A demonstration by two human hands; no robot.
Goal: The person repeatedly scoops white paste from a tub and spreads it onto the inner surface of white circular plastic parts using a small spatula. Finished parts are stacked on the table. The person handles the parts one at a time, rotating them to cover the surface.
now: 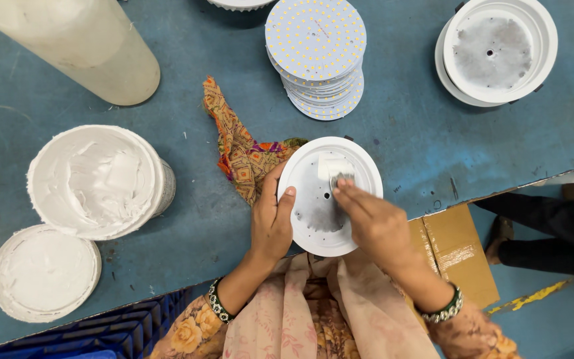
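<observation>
Two hands at the near edge of the blue table (187,106), both on one white round housing (330,196) overhanging that edge. Left hand (272,223) clasped on the housing's left rim, thumb over the lip. Right hand (373,223) with fingertips (341,188) pinched on a small grey pad (341,179), pressed to the housing's metal floor beside a dab of white paste (333,164). Just left of the housing, touching the left hand: a crumpled patterned cloth (237,149). Beyond it, toward the far edge, a stack of round LED boards (315,53). Far right corner: another white housing (497,50), well apart. Left side: an open tub of white paste (97,181), its lid (43,272) near the near edge, and a tall pale cylinder (74,43) at the far left corner. Nothing between hands and housing. Below the table's right part, a cardboard box (456,249) and dark trousers with a sandal (546,236).
</observation>
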